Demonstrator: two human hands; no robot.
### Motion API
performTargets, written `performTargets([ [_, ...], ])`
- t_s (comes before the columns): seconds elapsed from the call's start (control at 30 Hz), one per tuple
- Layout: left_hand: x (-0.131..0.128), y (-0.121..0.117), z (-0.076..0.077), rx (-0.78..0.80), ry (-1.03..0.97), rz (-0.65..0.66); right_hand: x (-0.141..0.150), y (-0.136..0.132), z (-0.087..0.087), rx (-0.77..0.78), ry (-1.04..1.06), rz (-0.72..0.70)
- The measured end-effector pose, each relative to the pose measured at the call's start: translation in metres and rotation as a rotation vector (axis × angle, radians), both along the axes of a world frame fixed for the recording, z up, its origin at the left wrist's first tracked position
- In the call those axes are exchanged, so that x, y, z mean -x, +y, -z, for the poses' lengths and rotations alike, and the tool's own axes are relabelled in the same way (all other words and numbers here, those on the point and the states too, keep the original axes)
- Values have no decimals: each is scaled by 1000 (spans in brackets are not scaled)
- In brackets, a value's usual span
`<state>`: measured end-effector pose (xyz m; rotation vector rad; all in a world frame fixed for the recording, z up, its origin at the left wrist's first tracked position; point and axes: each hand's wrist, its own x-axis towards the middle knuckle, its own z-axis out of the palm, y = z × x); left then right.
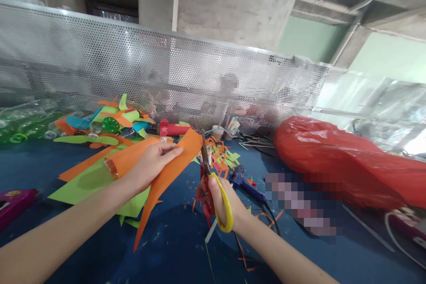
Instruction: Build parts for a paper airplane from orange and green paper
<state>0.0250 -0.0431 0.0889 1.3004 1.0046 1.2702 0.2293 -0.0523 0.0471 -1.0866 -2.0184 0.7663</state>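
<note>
My left hand (pixel 153 163) grips an orange paper sheet (pixel 166 173), thumb on top, holding it up over the blue table (pixel 173 239). The sheet tapers to a long point that hangs down toward me. My right hand (pixel 219 202) is closed through the yellow and red handles of a pair of scissors (pixel 208 173). The blades point up and away, their tips at the right edge of the orange sheet. Orange paper scraps (pixel 216 148) lie just beyond the blades.
A green paper sheet (pixel 96 186) lies under the left forearm. Finished coloured bottle crafts (pixel 113 122) and empty plastic bottles (pixel 23 120) sit at the far left. A blue glue gun (pixel 241 181), a red plastic bag (pixel 336 159) and a perforated metal screen (pixel 199 75) stand nearby.
</note>
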Motion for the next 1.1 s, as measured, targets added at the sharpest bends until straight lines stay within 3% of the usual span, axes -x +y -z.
performTargets([
  [0.6, 14, 5, -10, 22, 60, 44, 3, -6, -5, 98, -23, 96],
  [1.1, 9, 9, 5, -24, 53, 35, 0, 3, 2, 117, 53, 73],
])
